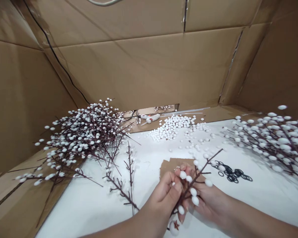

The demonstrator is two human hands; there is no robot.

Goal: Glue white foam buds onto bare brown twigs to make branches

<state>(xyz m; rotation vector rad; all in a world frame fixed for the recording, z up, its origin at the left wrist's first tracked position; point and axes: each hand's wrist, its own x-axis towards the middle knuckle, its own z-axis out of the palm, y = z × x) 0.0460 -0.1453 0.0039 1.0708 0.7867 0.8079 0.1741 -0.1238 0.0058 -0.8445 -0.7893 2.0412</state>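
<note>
Head view, hands: the left hand (165, 195) and right hand (208, 201) meet low in the middle over the white table (263, 195); both sets of fingers are curled around one berry twig (197, 177), the left pinching the dark stem from the side, the right cupping it from beneath.
Head view, twig: it runs from between the palms up and to the right, its bare tip over the table; white foam berries sit along it, several just at the fingertips.
Step in hand: by the look of it, berries are being seated on the side shoots, with the upper shoots unfilled.
Next move calls for: a steady stem in one hand and a fine fingertip pinch with the other, since the shoots are thin and springy.
Near the hands: a scrap of cardboard (170, 164) just behind them, black rings (232, 174) to the right, two part-bare twigs (125, 180) to the left.
Further off: a finished branch heap (81, 135) on the left, another branch pile (275, 142) on the right, loose foam balls (173, 127) at the back beside what may be a glue gun (151, 118); it is small there.
Room: cardboard walls (149, 66) enclose the table on three sides, with a black cable (54, 54) down the left one.
</note>
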